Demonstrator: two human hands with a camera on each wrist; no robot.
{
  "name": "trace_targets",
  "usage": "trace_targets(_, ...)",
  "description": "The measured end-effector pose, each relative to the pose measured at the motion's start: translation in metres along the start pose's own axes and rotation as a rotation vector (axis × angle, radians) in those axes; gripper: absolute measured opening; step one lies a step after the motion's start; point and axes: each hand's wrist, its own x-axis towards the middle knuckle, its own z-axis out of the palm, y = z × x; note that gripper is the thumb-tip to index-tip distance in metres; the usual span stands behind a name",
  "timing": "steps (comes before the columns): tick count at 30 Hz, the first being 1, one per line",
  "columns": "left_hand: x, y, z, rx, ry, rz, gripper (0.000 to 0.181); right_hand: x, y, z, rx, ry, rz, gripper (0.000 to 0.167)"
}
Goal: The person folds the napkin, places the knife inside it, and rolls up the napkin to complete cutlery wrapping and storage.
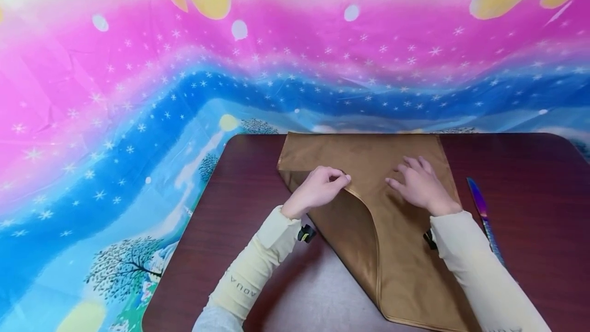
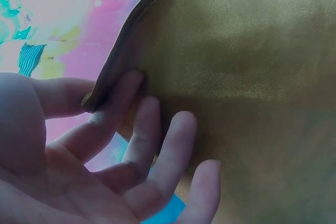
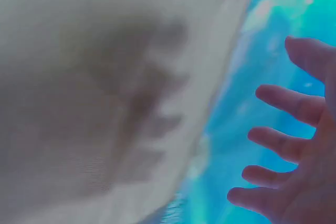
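Observation:
A brown cloth (image 1: pixel 405 270) with a stitched hem lies over the table, its left part folded back so the darker underside (image 1: pixel 355 234) shows. My left hand (image 1: pixel 318 188) pinches the hemmed edge between thumb and index finger; in the left wrist view the other fingers (image 2: pixel 181 135) lie loosely against the fabric (image 2: pixel 252 77). To the right, my right hand (image 1: pixel 419 183) hovers over the cloth with its fingers spread, holding nothing. The right wrist view shows those fingers (image 3: pixel 286 142) apart from the blurred cloth (image 3: pixel 79 103), on which their shadow falls.
A knife (image 1: pixel 479 201) with a rainbow-tinted blade lies on the dark red-brown table (image 1: pixel 544 193), right of the cloth; my right sleeve hides part of its handle. A greyish mat-like surface (image 1: pixel 341 296) shows at the front. Behind hangs a colourful printed sheet (image 1: pixel 295 55).

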Motion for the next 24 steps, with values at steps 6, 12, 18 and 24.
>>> trace_targets(6, 0.006, 0.001, 0.004, 0.002, 0.008, -0.013, 0.044, -0.008, -0.035, -0.020, 0.050, 0.131, -0.068, 0.037)
trace_targets(12, 0.011, 0.002, 0.008, 0.007, 0.026, -0.029, 0.046, -0.020, -0.064, -0.029, 0.089, 0.205, -0.156, 0.042)
trace_targets(18, 0.013, 0.004, 0.010, 0.034, 0.040, -0.010, 0.048, -0.024, -0.078, -0.026, 0.037, 0.218, -0.248, 0.058)
trace_targets(24, 0.013, 0.006, 0.012, 0.023, 0.032, -0.011, 0.046, -0.022, -0.082, -0.017, 0.003, 0.254, -0.317, 0.048)
